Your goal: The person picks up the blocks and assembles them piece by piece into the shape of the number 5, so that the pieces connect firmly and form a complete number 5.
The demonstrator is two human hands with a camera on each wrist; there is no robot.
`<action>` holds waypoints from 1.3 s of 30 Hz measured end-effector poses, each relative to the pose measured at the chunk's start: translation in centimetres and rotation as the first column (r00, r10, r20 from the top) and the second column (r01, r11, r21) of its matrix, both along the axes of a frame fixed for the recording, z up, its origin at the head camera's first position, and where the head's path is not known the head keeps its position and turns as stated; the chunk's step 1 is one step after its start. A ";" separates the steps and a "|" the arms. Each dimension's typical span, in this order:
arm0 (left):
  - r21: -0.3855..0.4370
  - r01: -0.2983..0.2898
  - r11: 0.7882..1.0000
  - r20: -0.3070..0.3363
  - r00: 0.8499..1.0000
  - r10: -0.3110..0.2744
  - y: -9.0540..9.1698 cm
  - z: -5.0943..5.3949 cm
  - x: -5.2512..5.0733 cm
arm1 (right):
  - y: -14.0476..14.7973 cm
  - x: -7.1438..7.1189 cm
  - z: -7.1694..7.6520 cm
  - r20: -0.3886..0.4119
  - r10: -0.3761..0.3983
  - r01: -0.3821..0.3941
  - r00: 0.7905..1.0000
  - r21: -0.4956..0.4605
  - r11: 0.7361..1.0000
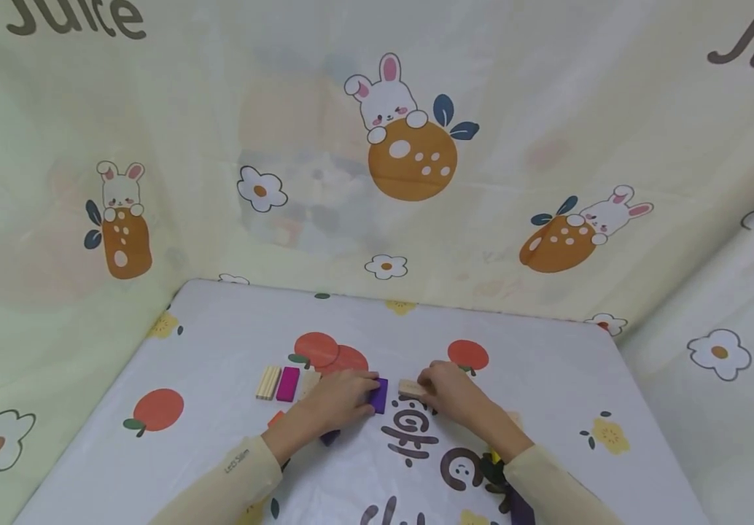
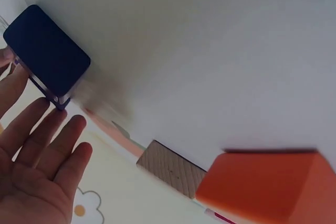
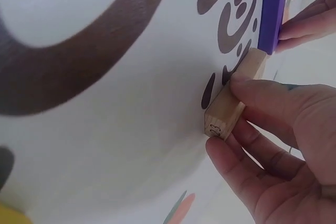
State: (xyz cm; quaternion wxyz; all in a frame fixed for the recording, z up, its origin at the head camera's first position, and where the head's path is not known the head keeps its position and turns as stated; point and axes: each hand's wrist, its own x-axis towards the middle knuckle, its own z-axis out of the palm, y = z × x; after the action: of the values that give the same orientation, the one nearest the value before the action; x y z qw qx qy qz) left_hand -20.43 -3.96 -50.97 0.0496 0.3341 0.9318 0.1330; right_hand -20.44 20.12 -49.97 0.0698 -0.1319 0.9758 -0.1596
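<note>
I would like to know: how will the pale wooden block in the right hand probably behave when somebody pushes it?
The wooden block pinched by the right hand looks stiff, as its edges run straight. Its flat faces suggest it would slide rather than roll. Being small and apparently wooden, it is probably light.

Purple block (image 1: pixel 380 398) partly behind left hand (image 1: pixel 343 398)

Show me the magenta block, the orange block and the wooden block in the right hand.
Magenta block (image 1: pixel 288 384): head view, its broad face.
Orange block (image 2: pixel 256 186): left wrist view, its large face.
Wooden block (image 3: pixel 223 107): right wrist view, its long upper face.
</note>
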 end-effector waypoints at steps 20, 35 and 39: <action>0.010 -0.040 0.999 0.055 0.998 0.039 0.9 0.1 0.1 | -0.8 -0.8 -0.4 0.066 -0.007 0.008 0.998 -0.022 1.000; 0.014 -0.051 0.999 0.047 0.998 0.050 1.0 0.0 -0.5 | -1.1 -1.0 -0.4 0.046 -0.007 0.008 0.999 -0.018 1.000; 0.014 -0.057 0.998 0.029 0.998 0.057 1.2 -0.3 -1.0 | -1.2 -1.4 -0.5 0.041 -0.011 0.011 0.999 -0.014 1.000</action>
State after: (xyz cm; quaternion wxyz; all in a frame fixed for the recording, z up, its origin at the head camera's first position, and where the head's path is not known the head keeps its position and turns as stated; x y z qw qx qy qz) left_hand -21.41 -2.80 -51.22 0.0567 0.3058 0.9391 0.1461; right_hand -21.82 18.95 -50.49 0.0878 -0.1237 0.9738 -0.1693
